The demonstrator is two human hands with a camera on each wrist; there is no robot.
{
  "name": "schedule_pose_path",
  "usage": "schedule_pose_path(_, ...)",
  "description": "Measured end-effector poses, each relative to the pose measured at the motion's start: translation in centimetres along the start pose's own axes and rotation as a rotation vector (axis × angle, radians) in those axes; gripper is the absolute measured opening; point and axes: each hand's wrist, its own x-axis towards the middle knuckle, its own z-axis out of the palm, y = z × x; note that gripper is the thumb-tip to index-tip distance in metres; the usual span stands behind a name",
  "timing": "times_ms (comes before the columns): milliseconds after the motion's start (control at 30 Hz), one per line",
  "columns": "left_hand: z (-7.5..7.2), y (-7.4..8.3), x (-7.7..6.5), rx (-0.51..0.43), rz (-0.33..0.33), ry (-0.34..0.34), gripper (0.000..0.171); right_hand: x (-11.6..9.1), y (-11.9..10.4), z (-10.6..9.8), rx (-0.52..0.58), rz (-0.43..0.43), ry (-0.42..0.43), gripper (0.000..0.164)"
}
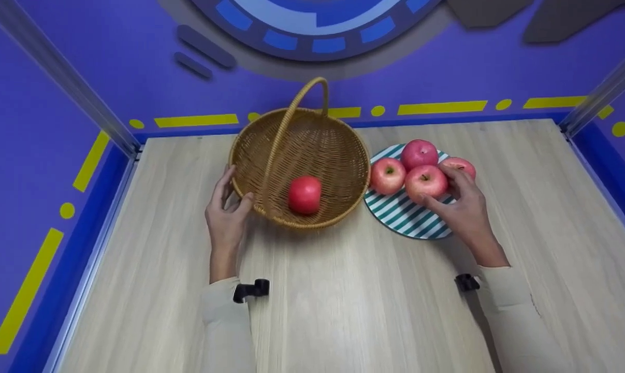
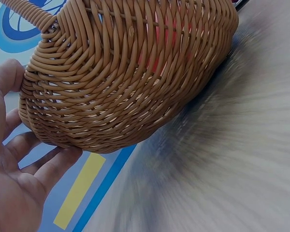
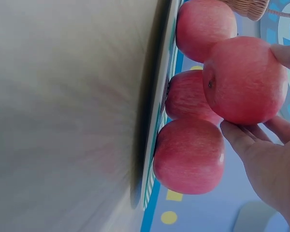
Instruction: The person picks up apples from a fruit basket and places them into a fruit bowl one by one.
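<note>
A wicker basket (image 1: 338, 155) with an arched handle stands on the table, one red apple (image 1: 305, 195) inside near its front wall. My left hand (image 1: 225, 215) holds the basket's left side, thumb by the rim and fingers spread against the weave, as the left wrist view also shows. To the right, my right hand (image 1: 465, 210) grips an apple (image 3: 246, 79) between thumb and fingers. That apple is raised above the striped plate (image 1: 405, 224). Three other apples sit on the plate: one at left (image 1: 388, 176), one at back (image 1: 419, 154), one partly behind the fingers (image 1: 462, 165).
The light wooden table (image 1: 317, 300) ends at a blue back wall (image 1: 436, 77) with yellow marks, close behind the basket. Side panels with metal posts (image 1: 74, 77) bound both sides. The plate lies right beside the basket's right rim.
</note>
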Motion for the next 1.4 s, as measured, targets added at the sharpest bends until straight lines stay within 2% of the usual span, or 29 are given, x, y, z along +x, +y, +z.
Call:
schedule_pose_path(300, -0.08, 0.16, 0.16, 0.011, 0.017, -0.028, 0.062, -0.18, -0.05, -0.17, -0.032, -0.011, -0.039, 0.076)
schedule_pose_path(533, 0.06, 0.19, 0.20, -0.001, 0.000, -0.015, 0.063, -0.19, 0.04, -0.18, -0.084, -0.017, -0.039, 0.076)
schedule_pose_path(900, 0.37, 0.24, 0.21, -0.014, 0.009, -0.018, 0.064, -0.28, -0.13, -0.34, -0.140, 0.017, -0.060, 0.078)
schedule_pose_path(1233, -0.06, 0.20, -0.02, 0.003, -0.005, -0.016, 0.063, 0.00, 0.45, 0.00, -0.132, -0.061, -0.105, 0.072)
schedule_pose_path(1400, -0.19, 0.19, -0.08, -0.002, -0.007, -0.009, 0.063, 0.03, 0.42, 0.11, -0.121, -0.050, -0.117, 0.072)
